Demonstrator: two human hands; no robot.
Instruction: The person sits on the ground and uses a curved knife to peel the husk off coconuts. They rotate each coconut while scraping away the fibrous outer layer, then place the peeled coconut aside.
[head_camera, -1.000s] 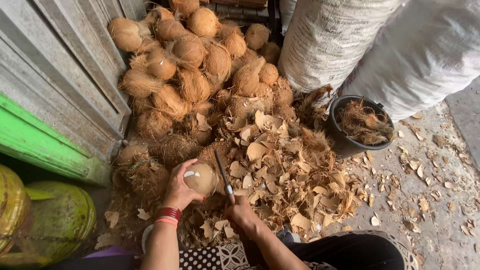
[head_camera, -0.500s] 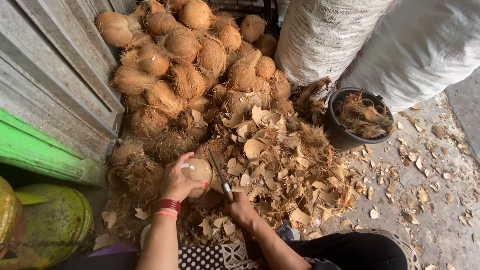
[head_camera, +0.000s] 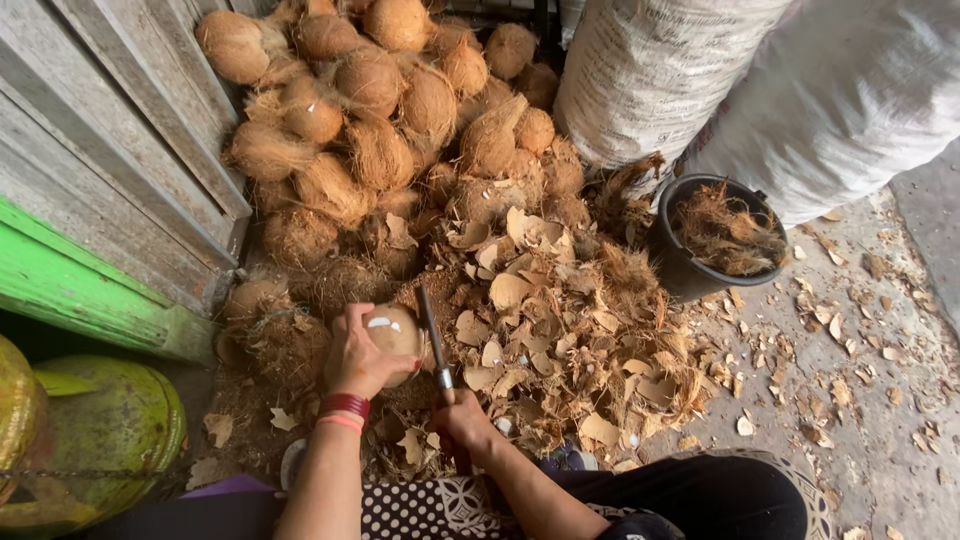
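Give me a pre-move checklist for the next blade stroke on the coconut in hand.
1. Left hand grips the round, pale brown, partly shelled coconut: ok.
2. Right hand closed on the handle of the long dark-bladed knife: ok.
3. Blade lies beside the coconut, clear of left fingers: cannot tell, fingertips sit close.
4. Shell chip heap under the work, room for chips to fall: ok.
5. Black round bucket of husk fibre clear of the knife: ok.
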